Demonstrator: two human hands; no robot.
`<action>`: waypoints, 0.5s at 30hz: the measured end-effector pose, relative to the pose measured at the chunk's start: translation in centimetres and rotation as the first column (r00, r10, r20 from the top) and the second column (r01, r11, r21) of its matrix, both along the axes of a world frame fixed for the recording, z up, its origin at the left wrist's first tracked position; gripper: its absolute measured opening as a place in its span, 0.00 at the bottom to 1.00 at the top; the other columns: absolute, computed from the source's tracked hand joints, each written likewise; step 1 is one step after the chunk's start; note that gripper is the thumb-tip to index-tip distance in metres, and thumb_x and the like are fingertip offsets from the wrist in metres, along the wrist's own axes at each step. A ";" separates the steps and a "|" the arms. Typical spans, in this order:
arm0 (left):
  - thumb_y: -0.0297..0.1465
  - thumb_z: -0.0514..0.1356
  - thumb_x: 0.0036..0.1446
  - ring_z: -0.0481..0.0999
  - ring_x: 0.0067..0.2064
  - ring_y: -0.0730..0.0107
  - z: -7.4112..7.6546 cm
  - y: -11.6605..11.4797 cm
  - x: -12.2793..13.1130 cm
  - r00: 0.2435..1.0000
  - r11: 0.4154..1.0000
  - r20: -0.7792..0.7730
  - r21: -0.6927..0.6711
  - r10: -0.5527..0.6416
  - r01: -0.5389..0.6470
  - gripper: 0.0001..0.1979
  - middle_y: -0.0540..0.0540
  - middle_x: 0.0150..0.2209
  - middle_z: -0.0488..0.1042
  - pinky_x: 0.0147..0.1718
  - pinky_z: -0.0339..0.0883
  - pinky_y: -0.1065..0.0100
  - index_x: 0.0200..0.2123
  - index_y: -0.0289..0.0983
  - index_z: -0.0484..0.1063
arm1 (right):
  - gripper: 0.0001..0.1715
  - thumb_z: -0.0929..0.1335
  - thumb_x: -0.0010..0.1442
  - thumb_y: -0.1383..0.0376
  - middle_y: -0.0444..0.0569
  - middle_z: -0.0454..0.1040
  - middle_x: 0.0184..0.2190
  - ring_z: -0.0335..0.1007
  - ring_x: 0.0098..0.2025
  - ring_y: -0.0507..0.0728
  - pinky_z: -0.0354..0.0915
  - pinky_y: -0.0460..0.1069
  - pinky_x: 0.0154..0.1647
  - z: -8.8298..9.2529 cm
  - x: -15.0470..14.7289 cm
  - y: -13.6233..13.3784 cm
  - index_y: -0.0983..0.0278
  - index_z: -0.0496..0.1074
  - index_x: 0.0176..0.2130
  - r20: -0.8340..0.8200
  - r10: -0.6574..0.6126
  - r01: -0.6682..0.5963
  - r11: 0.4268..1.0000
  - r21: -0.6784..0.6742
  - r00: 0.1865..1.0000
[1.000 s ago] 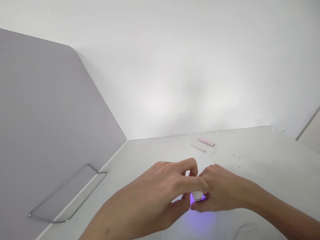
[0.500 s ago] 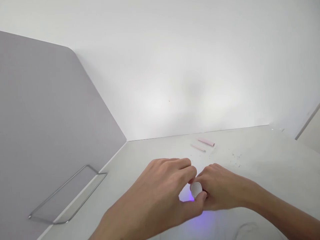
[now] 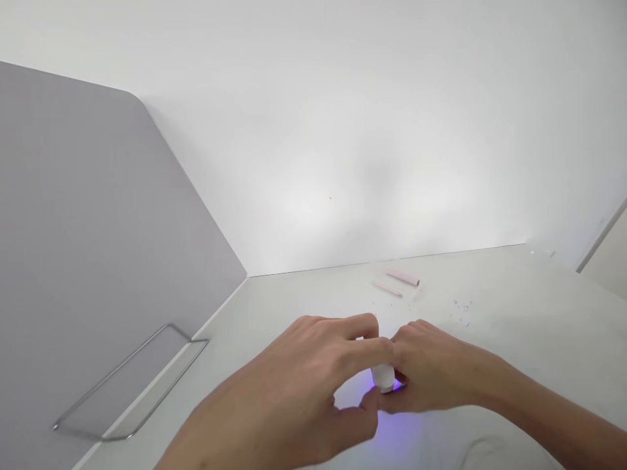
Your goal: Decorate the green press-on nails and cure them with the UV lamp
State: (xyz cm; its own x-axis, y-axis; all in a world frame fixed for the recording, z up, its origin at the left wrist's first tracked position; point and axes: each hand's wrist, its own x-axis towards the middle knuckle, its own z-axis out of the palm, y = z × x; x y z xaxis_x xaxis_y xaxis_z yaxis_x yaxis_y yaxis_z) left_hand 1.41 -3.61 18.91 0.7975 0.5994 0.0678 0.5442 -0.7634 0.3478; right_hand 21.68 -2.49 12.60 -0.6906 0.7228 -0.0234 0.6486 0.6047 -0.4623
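Holds the white device (image 3: 383,380) in the closed grip of the right hand (image 3: 431,369), between curled fingers and thumb. Points rounded end upward, toward the viewpoint, with most of the body hidden and the exact tilt of the long axis impossible to tell. Sits also between index finger and thumb of the part-spread left hand (image 3: 304,378), with contact there impossible to confirm. Looks smooth and plain white at the exposed end; casts violet light (image 3: 396,434) onto the tabletop (image 3: 294,300) below. Farther out, includes a pink tube (image 3: 402,277) and thin pink rod (image 3: 386,289), lying near each other, plus small specks (image 3: 461,311) to the right.
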 end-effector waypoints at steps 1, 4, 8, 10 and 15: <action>0.19 0.57 0.49 0.65 0.27 0.78 0.0 0.0 0.0 1.000 1.000 0.003 -0.004 0.003 -0.003 0.20 0.59 0.33 0.70 0.34 0.59 0.69 0.41 0.47 0.73 | 0.18 0.69 0.53 0.68 0.34 0.50 0.14 0.47 0.18 0.48 0.49 0.45 0.20 0.0 0.0 0.0 0.61 0.56 0.22 0.001 0.003 -0.003 1.000 -0.003 1.000; 0.22 0.59 0.50 0.66 0.27 0.76 -0.1 0.1 0.2 0.999 1.000 0.025 0.007 0.029 -0.030 0.15 0.57 0.32 0.69 0.32 0.58 0.68 0.39 0.45 0.73 | 0.20 0.70 0.53 0.67 0.34 0.50 0.14 0.46 0.18 0.48 0.48 0.45 0.20 0.0 -0.1 0.1 0.61 0.54 0.21 0.007 0.007 -0.007 1.000 0.001 1.000; 0.27 0.60 0.54 0.64 0.26 0.75 -0.5 0.2 0.5 0.996 0.993 0.002 0.072 0.094 -0.094 0.04 0.56 0.30 0.69 0.28 0.56 0.67 0.33 0.41 0.72 | 0.25 0.69 0.53 0.67 0.35 0.49 0.13 0.44 0.18 0.48 0.47 0.46 0.19 0.0 -0.2 0.1 0.62 0.49 0.18 0.011 0.013 -0.013 1.000 0.009 1.000; 0.26 0.60 0.54 0.65 0.26 0.75 -0.7 0.3 0.6 0.996 0.992 -0.015 0.096 0.085 -0.083 0.03 0.55 0.29 0.69 0.28 0.55 0.66 0.31 0.40 0.71 | 0.26 0.69 0.53 0.68 0.35 0.48 0.13 0.42 0.18 0.48 0.46 0.46 0.19 -0.1 -0.3 0.1 0.62 0.48 0.18 0.010 0.012 -0.012 1.000 0.013 1.000; 0.29 0.60 0.53 0.62 0.25 0.75 -0.6 0.0 0.9 0.994 0.985 -0.010 0.134 0.111 -0.109 0.02 0.55 0.27 0.67 0.27 0.55 0.66 0.28 0.39 0.69 | 0.26 0.68 0.51 0.70 0.35 0.46 0.14 0.39 0.18 0.49 0.44 0.47 0.19 0.0 -0.2 0.1 0.61 0.46 0.18 0.009 0.012 -0.012 0.999 0.030 1.000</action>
